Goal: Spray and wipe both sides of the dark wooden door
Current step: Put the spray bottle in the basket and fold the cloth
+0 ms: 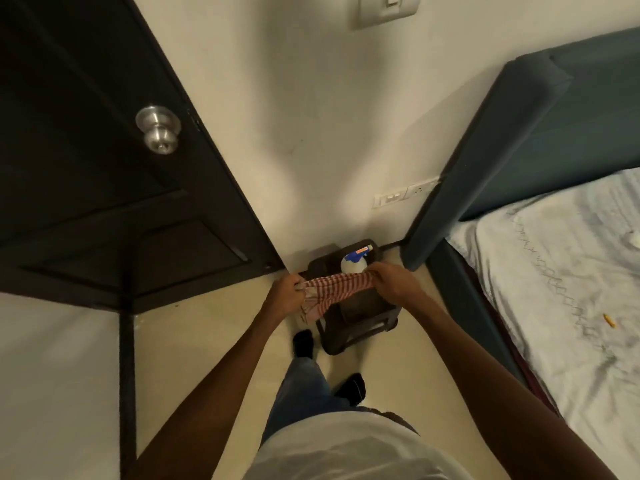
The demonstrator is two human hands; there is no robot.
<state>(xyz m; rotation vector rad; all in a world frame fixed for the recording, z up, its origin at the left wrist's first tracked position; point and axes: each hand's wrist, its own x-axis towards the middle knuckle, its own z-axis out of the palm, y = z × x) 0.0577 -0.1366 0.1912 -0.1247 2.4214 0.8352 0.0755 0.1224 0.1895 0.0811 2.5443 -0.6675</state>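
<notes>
The dark wooden door (pixel 86 174) fills the left of the view, standing open against the cream wall, with a round silver knob (pixel 158 129). Both my hands hold a red-and-white checked cloth (pixel 332 289) stretched between them over a small dark stool (pixel 360 306). My left hand (pixel 287 293) grips its left end, from which a loose part hangs down. My right hand (pixel 391 280) grips its right end. A white spray bottle with a blue head (pixel 353 263) stands on the stool just behind the cloth, its lower part hidden.
A bed with a teal padded frame (pixel 502 161) and a pale sheet (pixel 561 289) takes up the right side. Wall sockets (pixel 405 195) sit low on the wall, a light switch (pixel 388 8) above. My legs and dark-socked feet (pixel 304 342) stand on the cream floor.
</notes>
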